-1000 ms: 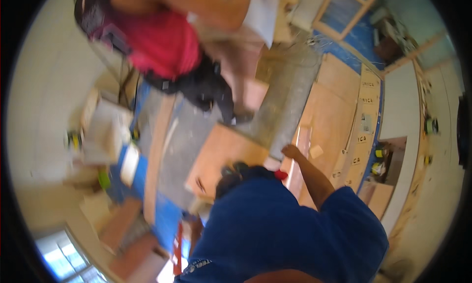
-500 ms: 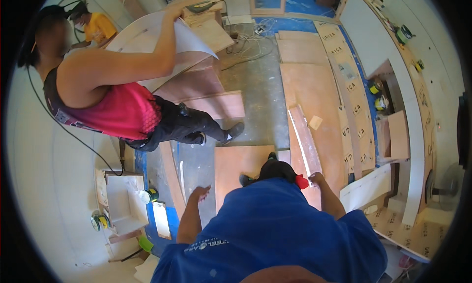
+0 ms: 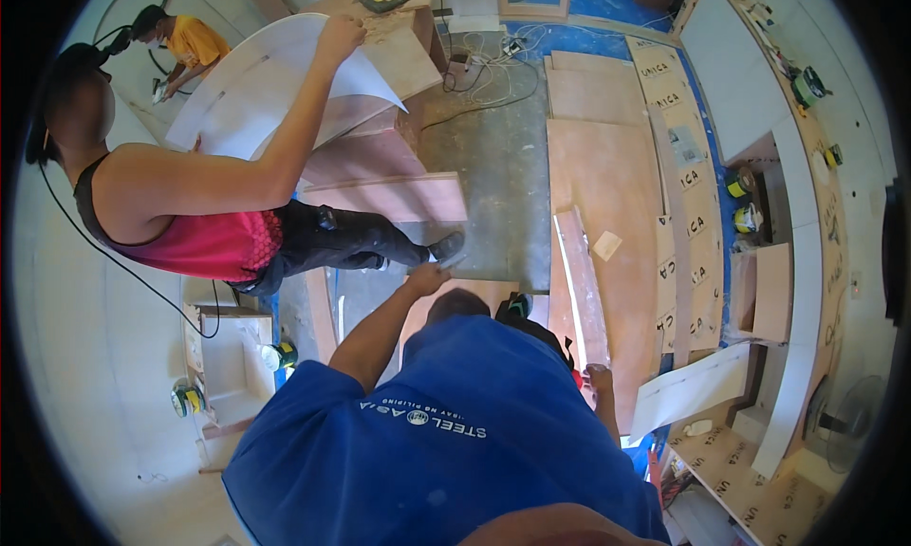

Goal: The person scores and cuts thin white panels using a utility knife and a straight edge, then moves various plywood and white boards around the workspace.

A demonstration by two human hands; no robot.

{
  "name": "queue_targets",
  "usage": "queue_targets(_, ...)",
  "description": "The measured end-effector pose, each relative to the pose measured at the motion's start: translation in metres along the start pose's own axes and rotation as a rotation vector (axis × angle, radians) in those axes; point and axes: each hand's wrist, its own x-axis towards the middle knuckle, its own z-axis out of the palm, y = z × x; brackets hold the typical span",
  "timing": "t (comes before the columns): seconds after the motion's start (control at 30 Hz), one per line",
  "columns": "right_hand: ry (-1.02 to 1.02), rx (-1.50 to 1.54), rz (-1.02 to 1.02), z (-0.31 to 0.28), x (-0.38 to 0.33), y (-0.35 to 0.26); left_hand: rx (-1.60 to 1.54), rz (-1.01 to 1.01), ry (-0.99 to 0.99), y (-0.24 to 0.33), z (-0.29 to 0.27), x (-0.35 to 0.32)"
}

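My left hand (image 3: 429,278) reaches forward over the floor, close to a co-worker's dark shoe (image 3: 446,246). Its fingers look curled, and a thin grey shape (image 3: 454,260) shows just past the fingertips, too blurred to name. Low at my right side, my right hand (image 3: 599,377) is closed beside the near end of a long narrow board (image 3: 582,290) with a white edge. Whether it grips that board I cannot tell. The narrow board lies on a large plywood sheet (image 3: 607,176), next to a small square wood piece (image 3: 608,245).
At left a co-worker in a red top (image 3: 209,233) handles a curved white sheet (image 3: 256,81); another in yellow (image 3: 196,46) works behind. Cables (image 3: 489,62) trail across the far floor. Cabinets (image 3: 771,290) and cans (image 3: 748,218) line the right; an open box (image 3: 232,366) stands at left.
My left hand has swung forward and to the right, toward the co-worker's shoe. My right hand has dropped slightly nearer to me. The co-worker's curved sheet has shifted left.
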Motion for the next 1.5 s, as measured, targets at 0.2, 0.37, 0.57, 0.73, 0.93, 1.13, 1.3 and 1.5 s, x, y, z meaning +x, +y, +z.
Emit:
queue_targets(0.2,0.151,0.269,-0.019,-0.034,0.023,-0.025,-0.006,-0.007,-0.016,0.053,-0.041,0.041)
queue_targets(0.37,0.061,0.344,0.047,-0.001,0.042,-0.049,0.027,-0.051,-0.093,0.04,-0.063,0.077)
queue_targets(0.57,-0.094,0.184,0.087,0.03,0.112,-0.127,0.091,-0.112,-0.242,0.049,-0.092,0.168)
queue_targets(0.73,-0.138,0.086,0.058,0.056,0.189,-0.241,0.222,-0.208,-0.344,-0.036,-0.072,0.28)
queue_targets(0.93,-0.123,0.095,-0.024,0.03,0.293,-0.348,0.203,-0.213,-0.338,-0.047,-0.108,0.343)
queue_targets(1.13,-0.055,-0.146,-0.116,0.091,0.303,-0.545,-0.017,-0.568,-0.283,-0.057,-0.152,0.316)
queue_targets(1.3,-0.208,-0.414,-0.099,0.14,0.348,-0.662,-0.372,-0.894,-0.151,-0.067,-0.141,0.285)
queue_targets(1.5,-0.402,-0.645,-0.41,0.186,0.498,-0.774,-0.677,-1.252,-0.156,-0.047,-0.073,0.276)
